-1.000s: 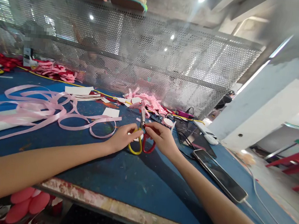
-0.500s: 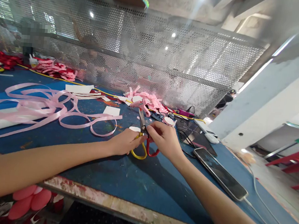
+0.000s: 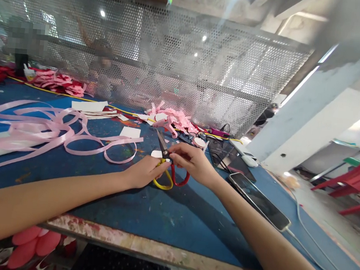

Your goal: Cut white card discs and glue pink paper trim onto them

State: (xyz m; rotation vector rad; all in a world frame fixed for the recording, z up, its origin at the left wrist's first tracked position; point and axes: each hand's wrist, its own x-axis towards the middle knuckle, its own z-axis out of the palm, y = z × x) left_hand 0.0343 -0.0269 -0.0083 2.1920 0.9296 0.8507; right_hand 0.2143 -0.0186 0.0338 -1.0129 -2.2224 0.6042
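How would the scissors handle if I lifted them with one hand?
The scissors would likely stay stiff, given the metal-looking blades. The yellow handle and red handle may swing, since they meet at a pivot. Slim, open loops make rolling seem unlikely.

- I see the scissors (image 3: 165, 153) with one yellow handle (image 3: 164, 188), one red handle (image 3: 181, 183) and dark grey blades (image 3: 161, 141).
- The ribbon (image 3: 68, 135) reaches me as pale pink with a satin sheen.
- I read the tabletop (image 3: 141, 213) as blue, flecked with paint.
- I get silvery grey on the mesh panel (image 3: 174, 59), dotted with round holes.
- The chair (image 3: 354, 181) shows me red.
- I make out pale dots on dark cloth (image 3: 121, 264).
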